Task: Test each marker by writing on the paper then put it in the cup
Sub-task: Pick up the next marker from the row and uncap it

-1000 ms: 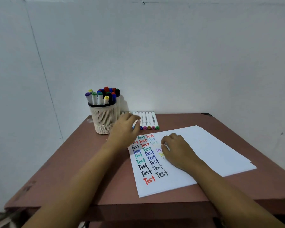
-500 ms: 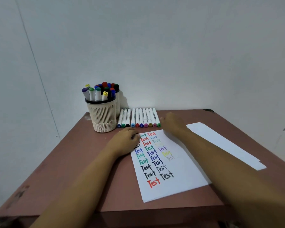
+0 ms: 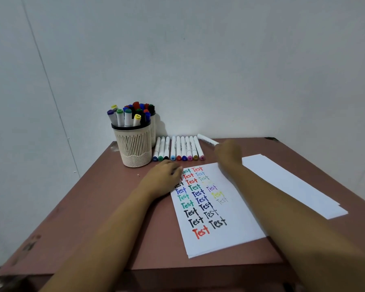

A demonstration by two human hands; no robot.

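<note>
A white sheet of paper (image 3: pixel 238 224) lies on the brown table, covered with coloured "Test" words. My left hand (image 3: pixel 162 178) rests flat on its top left corner, holding nothing. My right hand (image 3: pixel 229 153) is beyond the paper's top right corner, closed on a white marker (image 3: pixel 207 140) that points up and left, lifted off the row. A row of several white markers (image 3: pixel 178 148) with coloured caps lies at the back of the table. Left of them stands a cream ribbed cup (image 3: pixel 134 146) filled with several capped markers.
More blank white sheets (image 3: pixel 293 184) lie to the right of the written sheet, partly under my right forearm. A second, smaller holder (image 3: pixel 153 129) stands behind the cup. A pale wall rises just behind the table (image 3: pixel 97 207), whose front edge is close to me.
My right hand left the paper, reached to the right end of the marker row and took hold of one marker. My left hand slid from the markers back to the paper's corner.
</note>
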